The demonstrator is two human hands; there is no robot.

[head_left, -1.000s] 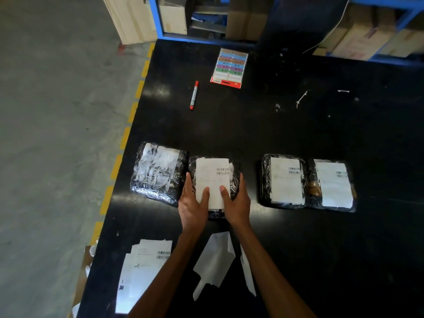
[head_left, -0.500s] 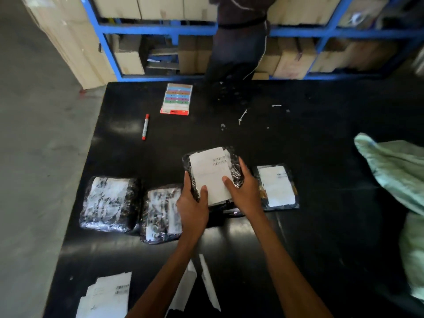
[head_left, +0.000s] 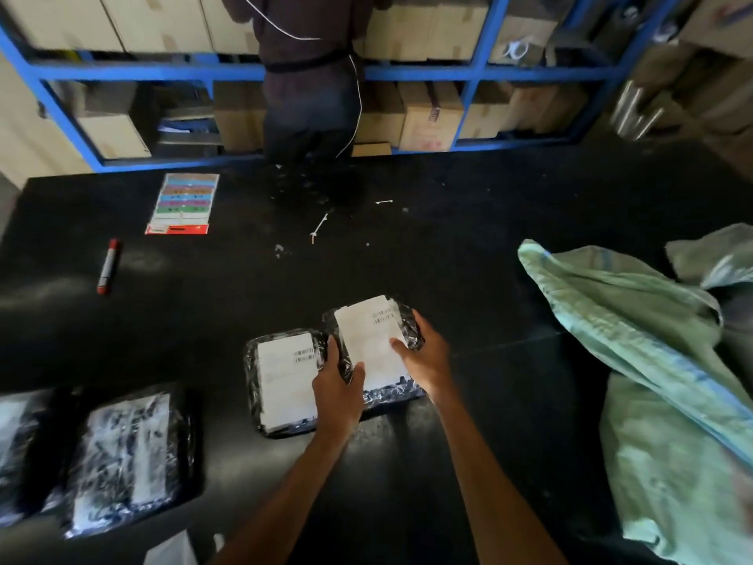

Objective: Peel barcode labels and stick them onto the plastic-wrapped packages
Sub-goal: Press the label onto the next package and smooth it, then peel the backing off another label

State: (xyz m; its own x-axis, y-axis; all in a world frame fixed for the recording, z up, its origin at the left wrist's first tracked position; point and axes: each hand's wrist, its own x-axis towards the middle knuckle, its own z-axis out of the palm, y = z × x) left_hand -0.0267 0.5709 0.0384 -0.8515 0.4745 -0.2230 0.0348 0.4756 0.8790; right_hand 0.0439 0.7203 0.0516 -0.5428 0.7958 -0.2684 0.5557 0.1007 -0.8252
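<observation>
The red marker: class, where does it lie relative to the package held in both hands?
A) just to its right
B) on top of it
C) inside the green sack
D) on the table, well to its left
D: the red marker lies on the bare black table, far left of the package that the left hand and right hand grip.

light: dim | glare: soft sheen, table (head_left: pixel 134 261) L side | blur: btm-L corner | edges: fisheye bend
</observation>
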